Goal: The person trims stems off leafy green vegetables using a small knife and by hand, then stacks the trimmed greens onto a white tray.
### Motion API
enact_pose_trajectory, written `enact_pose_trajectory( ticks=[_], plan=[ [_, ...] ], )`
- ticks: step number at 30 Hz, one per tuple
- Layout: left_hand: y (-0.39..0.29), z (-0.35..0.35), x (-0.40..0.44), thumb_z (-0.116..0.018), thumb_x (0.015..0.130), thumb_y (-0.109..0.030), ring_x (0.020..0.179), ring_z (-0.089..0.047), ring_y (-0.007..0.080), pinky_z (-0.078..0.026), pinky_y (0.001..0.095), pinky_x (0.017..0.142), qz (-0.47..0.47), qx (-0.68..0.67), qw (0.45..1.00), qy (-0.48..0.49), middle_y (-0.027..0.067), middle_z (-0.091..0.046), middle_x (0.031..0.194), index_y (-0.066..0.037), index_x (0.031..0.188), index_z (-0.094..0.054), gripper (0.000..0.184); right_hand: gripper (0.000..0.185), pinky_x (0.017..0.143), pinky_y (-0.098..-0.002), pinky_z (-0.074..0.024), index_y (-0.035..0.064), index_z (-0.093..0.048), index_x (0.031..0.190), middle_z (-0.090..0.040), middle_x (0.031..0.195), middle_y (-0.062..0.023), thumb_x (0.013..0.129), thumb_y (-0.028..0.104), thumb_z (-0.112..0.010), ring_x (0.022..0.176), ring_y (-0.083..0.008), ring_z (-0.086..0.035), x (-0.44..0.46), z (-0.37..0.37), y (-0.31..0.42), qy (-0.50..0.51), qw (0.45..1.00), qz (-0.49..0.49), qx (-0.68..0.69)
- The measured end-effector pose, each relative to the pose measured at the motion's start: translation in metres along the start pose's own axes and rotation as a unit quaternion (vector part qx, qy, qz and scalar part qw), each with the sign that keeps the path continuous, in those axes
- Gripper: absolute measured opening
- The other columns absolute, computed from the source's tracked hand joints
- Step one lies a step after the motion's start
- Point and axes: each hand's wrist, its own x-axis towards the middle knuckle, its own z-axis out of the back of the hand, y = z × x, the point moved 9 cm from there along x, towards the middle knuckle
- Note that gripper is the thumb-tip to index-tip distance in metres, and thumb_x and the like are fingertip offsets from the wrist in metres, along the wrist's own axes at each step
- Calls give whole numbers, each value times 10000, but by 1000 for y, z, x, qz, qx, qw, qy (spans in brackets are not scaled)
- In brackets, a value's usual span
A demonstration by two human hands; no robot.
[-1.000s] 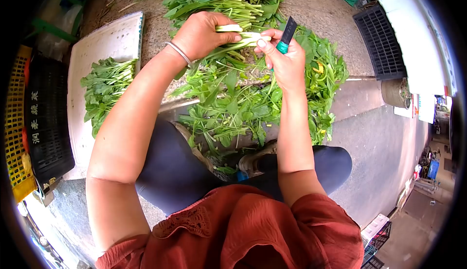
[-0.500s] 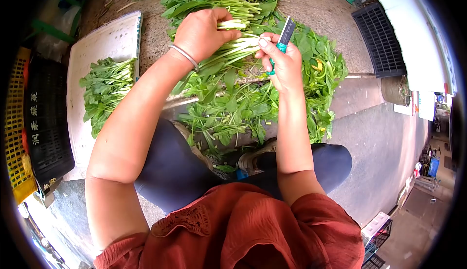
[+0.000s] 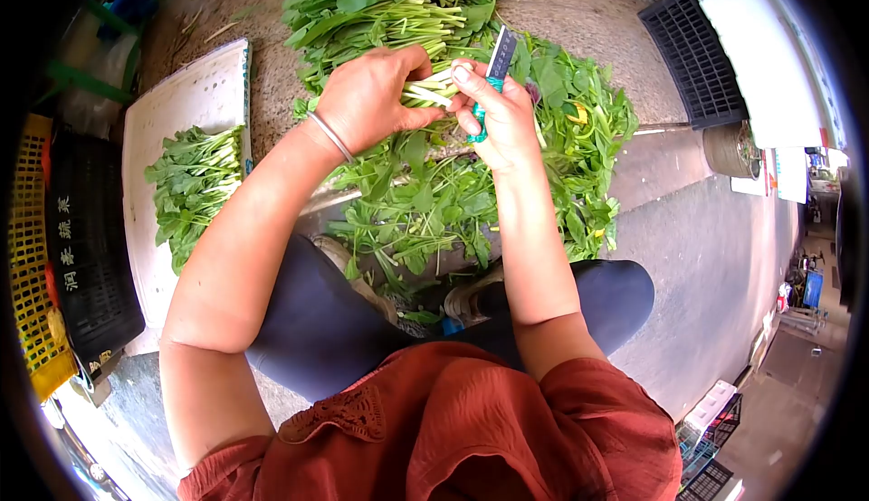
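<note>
- The left hand (image 3: pixel 378 95), upper centre of the frame, is curled around a bunch of pale green stems (image 3: pixel 425 94), its thumb on the near side; a metal bangle (image 3: pixel 331 137) circles the wrist.
- The right hand (image 3: pixel 503 114), just right of it, grips a knife (image 3: pixel 501 55) by its green-wrapped handle, blade tilted toward the top; its thumb and fingertips are at the stems' right-hand ends.
- Whether those fingertips pinch any stem, I cannot tell.
- A heap of leafy greens (image 3: pixel 367 1) lies at the top centre, beyond the hands.
- Loose leaves (image 3: pixel 425 204) spread across the middle, below the hands, with more greens (image 3: pixel 579 171) right of centre.
- At left, a white tray (image 3: pixel 172 103) bears a bunch of trimmed greens (image 3: pixel 195 180).
- Beside the tray, toward the left edge, stand a black crate (image 3: pixel 86 257) and a yellow crate (image 3: pixel 29 229).
</note>
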Motion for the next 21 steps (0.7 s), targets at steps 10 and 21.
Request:
enact_pose_trajectory(
  ticks=[10, 21],
  plan=[
    [30, -31, -3, -683, 762, -221, 738, -489, 56, -418, 223, 685, 108, -341, 923, 138, -12, -588, 803, -5, 1015, -598, 343, 397, 503, -179, -331, -3, -563, 1075, -527, 683, -10, 880, 339, -511, 586, -53, -449, -17, 12, 19, -49, 981, 68, -173],
    [20, -44, -8, -654, 784, -218, 761, -506, 52, -424, 213, 714, 94, -381, 894, 216, -5, -611, 850, -16, 1031, -601, 324, 390, 520, -173, -314, -15, -459, 1213, -467, 694, 40, 893, 207, -494, 589, -48, -392, -27, -18, 0, 62, 981, 70, -172]
  ],
)
